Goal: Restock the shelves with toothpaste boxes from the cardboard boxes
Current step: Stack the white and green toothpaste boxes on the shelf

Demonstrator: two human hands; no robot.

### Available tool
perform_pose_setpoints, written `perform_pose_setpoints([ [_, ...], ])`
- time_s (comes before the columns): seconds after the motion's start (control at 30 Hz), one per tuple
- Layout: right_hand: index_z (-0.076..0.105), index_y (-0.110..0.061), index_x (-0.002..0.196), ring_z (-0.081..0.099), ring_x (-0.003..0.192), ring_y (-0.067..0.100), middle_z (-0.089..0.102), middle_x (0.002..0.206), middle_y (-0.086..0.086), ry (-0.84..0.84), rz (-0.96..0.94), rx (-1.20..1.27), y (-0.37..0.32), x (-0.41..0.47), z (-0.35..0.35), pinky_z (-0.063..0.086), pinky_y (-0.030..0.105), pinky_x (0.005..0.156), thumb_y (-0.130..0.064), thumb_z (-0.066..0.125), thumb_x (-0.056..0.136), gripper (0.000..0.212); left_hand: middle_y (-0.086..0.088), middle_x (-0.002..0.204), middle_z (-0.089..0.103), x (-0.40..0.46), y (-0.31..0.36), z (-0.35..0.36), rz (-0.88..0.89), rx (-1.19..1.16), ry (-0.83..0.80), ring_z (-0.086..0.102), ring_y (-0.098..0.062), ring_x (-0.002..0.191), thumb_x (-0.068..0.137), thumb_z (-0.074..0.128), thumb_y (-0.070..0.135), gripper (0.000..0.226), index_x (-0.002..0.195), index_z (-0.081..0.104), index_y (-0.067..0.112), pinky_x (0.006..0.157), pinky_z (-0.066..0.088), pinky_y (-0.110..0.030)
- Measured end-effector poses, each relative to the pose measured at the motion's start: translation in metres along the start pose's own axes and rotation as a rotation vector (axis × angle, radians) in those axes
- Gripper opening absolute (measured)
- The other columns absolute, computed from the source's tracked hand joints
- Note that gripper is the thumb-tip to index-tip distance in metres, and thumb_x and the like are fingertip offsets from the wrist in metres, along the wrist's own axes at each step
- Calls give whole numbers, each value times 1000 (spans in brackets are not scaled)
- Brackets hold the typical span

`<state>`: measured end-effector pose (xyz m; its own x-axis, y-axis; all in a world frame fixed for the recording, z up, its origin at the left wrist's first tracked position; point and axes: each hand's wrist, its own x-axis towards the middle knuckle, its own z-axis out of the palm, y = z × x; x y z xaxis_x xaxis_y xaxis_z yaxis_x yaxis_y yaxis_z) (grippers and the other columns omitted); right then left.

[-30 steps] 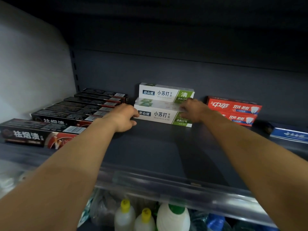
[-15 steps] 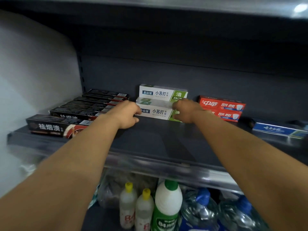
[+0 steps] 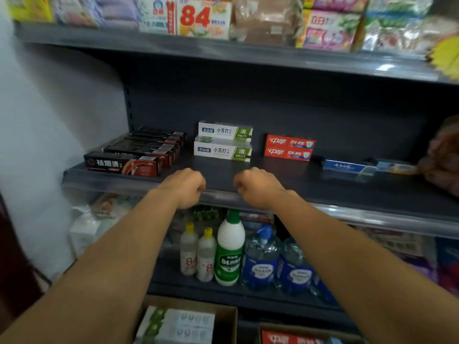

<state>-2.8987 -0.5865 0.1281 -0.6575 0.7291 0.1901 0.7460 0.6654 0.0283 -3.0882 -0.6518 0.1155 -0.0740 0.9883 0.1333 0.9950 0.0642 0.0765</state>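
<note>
Two white-and-green toothpaste boxes (image 3: 223, 151) stand one behind the other at the middle of the dark shelf (image 3: 323, 192). My left hand (image 3: 183, 187) and my right hand (image 3: 258, 186) hover side by side over the shelf's front edge, a short way in front of those boxes. Both hands have curled fingers and hold nothing. At the bottom, a cardboard box (image 3: 229, 319) holds more white-and-green toothpaste boxes (image 3: 176, 324). Beside it a second carton shows red toothpaste boxes (image 3: 290, 340).
A row of black toothpaste boxes (image 3: 121, 165) fills the shelf's left, red ones (image 3: 288, 147) stand right of centre, and a blue one (image 3: 345, 167) lies further right. Another person's hand (image 3: 442, 160) is at the right edge. Bottles (image 3: 228, 252) stand on the shelf below.
Both hands let go of the front white-and-green box and drew back to the shelf's front edge. The view pulled back, showing the upper shelf and the cartons below.
</note>
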Motion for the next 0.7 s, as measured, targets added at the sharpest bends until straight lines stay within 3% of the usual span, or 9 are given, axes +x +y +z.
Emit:
perform_pose_setpoints([
  [0.13, 65, -15, 111, 58, 99, 36, 62, 113, 13, -30, -11, 5, -14, -46, 19, 48, 39, 77, -9, 51, 90, 26, -11, 120, 64, -44, 16, 26, 24, -17, -41, 59, -30, 110, 89, 57, 13, 27, 114, 68, 15, 91, 51, -42],
  [0.3, 61, -18, 121, 57, 108, 34, 62, 120, 11, -87, -4, 63, -30, -87, 66, 51, 44, 84, -11, 49, 92, 32, -12, 120, 63, -88, 23, 71, 34, -48, -138, 60, -31, 108, 89, 54, 11, 27, 111, 68, 16, 88, 52, -41],
  [0.47, 62, -10, 108, 58, 100, 38, 62, 108, 16, -183, -1, 81, -52, -116, 121, 44, 38, 70, -10, 50, 90, 22, -15, 103, 65, -119, 16, 123, 53, -30, -245, 60, -32, 93, 89, 55, 14, 10, 82, 61, 13, 76, 52, -39],
  [0.7, 61, -16, 116, 58, 107, 33, 61, 119, 12, -321, -11, 128, -84, -125, 217, 42, 34, 77, -10, 49, 91, 29, -8, 113, 62, -136, -11, 207, 36, -21, -428, 59, -26, 100, 92, 55, 17, 15, 102, 67, 18, 79, 48, -37],
])
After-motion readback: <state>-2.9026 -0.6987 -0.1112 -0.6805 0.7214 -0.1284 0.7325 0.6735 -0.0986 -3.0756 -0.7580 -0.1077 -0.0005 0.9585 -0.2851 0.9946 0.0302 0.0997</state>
